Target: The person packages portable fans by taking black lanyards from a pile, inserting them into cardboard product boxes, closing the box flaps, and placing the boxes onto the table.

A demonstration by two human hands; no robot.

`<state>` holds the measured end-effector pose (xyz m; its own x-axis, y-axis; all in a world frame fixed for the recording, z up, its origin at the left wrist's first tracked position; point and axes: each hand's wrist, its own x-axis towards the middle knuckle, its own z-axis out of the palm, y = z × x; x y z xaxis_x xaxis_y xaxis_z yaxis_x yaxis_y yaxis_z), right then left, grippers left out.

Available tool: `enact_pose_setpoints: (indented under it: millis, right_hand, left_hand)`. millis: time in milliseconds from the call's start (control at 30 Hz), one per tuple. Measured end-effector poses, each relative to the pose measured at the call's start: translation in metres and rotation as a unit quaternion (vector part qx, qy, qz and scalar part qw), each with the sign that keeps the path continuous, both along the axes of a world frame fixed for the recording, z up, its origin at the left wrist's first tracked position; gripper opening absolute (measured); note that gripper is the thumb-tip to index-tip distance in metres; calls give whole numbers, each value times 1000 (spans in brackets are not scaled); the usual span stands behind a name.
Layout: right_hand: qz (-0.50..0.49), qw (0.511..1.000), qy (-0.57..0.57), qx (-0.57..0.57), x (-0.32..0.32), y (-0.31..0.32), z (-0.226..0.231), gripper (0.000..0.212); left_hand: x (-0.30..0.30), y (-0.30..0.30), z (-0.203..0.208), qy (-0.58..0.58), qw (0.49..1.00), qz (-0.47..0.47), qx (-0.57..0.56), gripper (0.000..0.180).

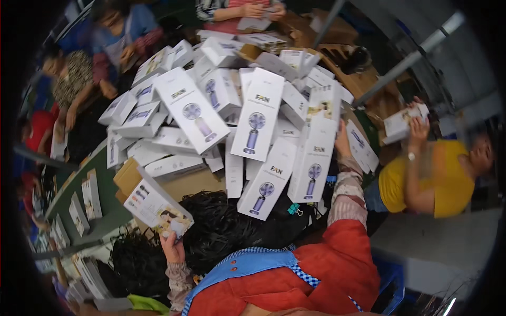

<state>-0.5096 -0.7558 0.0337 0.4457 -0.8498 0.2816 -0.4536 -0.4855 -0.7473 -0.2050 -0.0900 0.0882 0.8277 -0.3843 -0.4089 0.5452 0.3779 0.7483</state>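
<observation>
My left hand [172, 247] is closed on the lower end of a white fan carton [158, 204]. Brown cardboard flaps stand out at that carton's upper end, and a picture of a person is printed on its side. Farther right, my right hand [343, 141] grips the edge of a tall white fan box [314, 158] showing a purple handheld fan. Part of that hand is hidden behind the box. Between my hands rises a heap of similar white boxes [256, 116], lying at many angles and overlapping.
Bundles of black straps or cords [216, 218] lie just before me, beside a teal binder clip [295, 209]. Several flat boxes rest on the green table [100, 208] at left. A person in yellow [448, 179] holds a box at right; others work along the far side.
</observation>
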Motion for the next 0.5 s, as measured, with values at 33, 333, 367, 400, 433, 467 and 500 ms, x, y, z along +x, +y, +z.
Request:
enact_pose_setpoints:
  millis: [33, 333, 367, 400, 433, 467, 500]
  right_hand:
    - [-4, 1000, -19, -2, -20, -10, -6, 101]
    - [62, 993, -21, -99, 130, 146, 77, 77]
    - [76, 992, -19, -104, 142, 157, 78, 77]
    - [90, 990, -13, -106, 155, 164, 76, 76]
    - [95, 990, -12, -107, 160, 171, 75, 75]
    - [99, 989, -10, -107, 164, 176, 75, 75]
    - [107, 989, -5, -103, 170, 179, 72, 74]
  left_hand:
    - [9, -10, -4, 2, 1000, 0, 1, 57]
    - [24, 7, -37, -30, 995, 92, -2, 53]
    - [26, 12, -38, -53, 992, 111, 20, 50]
    - [29, 16, -40, -75, 988, 128, 41, 47]
    - [38, 22, -45, -80, 986, 136, 44, 47]
    - [49, 34, -53, -82, 983, 154, 52, 46]
    - [61, 48, -62, -80, 980, 171, 62, 44]
